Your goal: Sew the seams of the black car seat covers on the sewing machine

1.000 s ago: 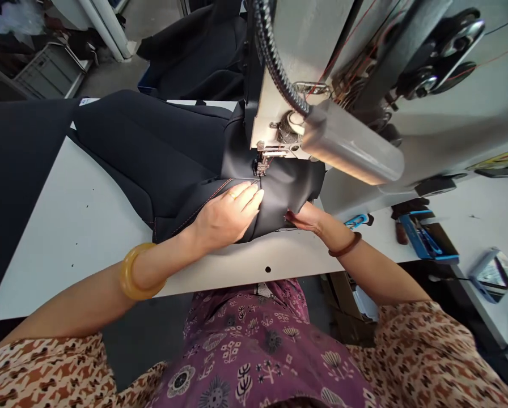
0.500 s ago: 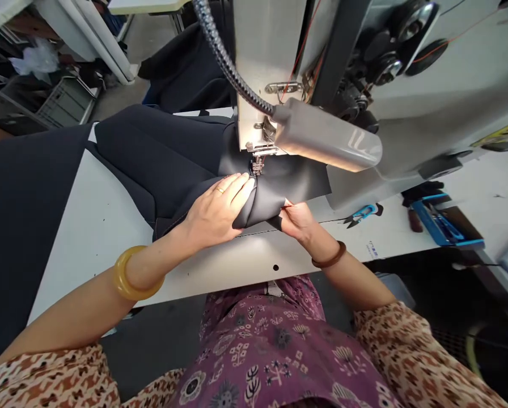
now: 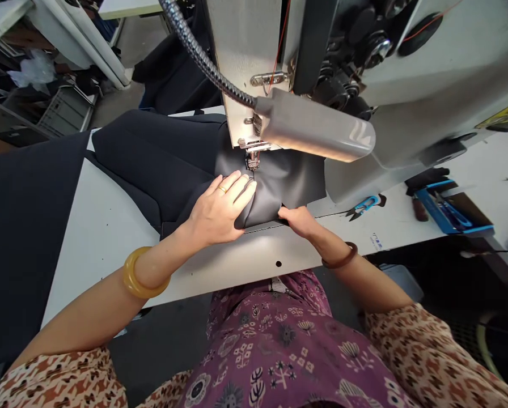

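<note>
Head view:
- Black fabric piece (image 3: 152, 153) lies on the white sewing table (image 3: 220, 260), its smooth grey-black panel (image 3: 305, 175) under the presser foot (image 3: 253, 161).
- Left hand (image 3: 217, 209) lies palm-down on the fabric just before the foot, fingers extended, pressing rather than gripping.
- Right hand (image 3: 300, 221) pinches the panel's near edge, thumb on top, other fingers mostly hidden.
- Lamp (image 3: 317, 124) on a braided gooseneck (image 3: 203, 62) hangs above the panel.
- Blue-handled thread snips (image 3: 368, 204) lie right of that hand; a blue tray (image 3: 470, 230) sits farther right.
</note>
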`<state>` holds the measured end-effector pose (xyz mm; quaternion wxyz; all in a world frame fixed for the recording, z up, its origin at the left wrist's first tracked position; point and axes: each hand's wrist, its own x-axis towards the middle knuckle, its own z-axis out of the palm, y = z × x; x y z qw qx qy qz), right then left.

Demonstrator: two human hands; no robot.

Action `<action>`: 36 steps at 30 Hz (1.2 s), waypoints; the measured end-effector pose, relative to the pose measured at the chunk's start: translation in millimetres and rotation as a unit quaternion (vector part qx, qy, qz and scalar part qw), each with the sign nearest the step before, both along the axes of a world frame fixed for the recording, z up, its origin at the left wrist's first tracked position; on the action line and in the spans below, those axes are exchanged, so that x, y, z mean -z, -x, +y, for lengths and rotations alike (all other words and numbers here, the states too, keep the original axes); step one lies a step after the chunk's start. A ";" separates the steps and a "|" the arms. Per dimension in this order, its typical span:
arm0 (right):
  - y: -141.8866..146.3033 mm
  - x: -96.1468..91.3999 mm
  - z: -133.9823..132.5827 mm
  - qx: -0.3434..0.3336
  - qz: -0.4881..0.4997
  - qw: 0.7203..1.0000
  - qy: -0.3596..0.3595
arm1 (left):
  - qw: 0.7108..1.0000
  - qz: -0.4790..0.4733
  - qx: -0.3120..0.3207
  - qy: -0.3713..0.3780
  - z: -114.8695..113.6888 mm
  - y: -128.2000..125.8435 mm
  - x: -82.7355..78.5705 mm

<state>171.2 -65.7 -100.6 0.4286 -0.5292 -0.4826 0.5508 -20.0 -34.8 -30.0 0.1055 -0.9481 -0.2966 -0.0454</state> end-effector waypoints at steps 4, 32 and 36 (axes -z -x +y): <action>-13.8 1.4 -12.1 -0.059 -0.126 0.990 -0.001 | 1.000 0.013 0.012 -0.004 -5.5 -4.2 -0.1; -22.6 -24.6 21.5 0.159 -0.089 0.982 -0.055 | 0.998 0.044 -0.015 -0.036 -4.6 -8.6 -3.1; -22.6 -26.9 25.5 0.148 -0.084 0.984 -0.059 | 0.997 0.052 -0.012 -0.050 0.5 -7.2 -2.1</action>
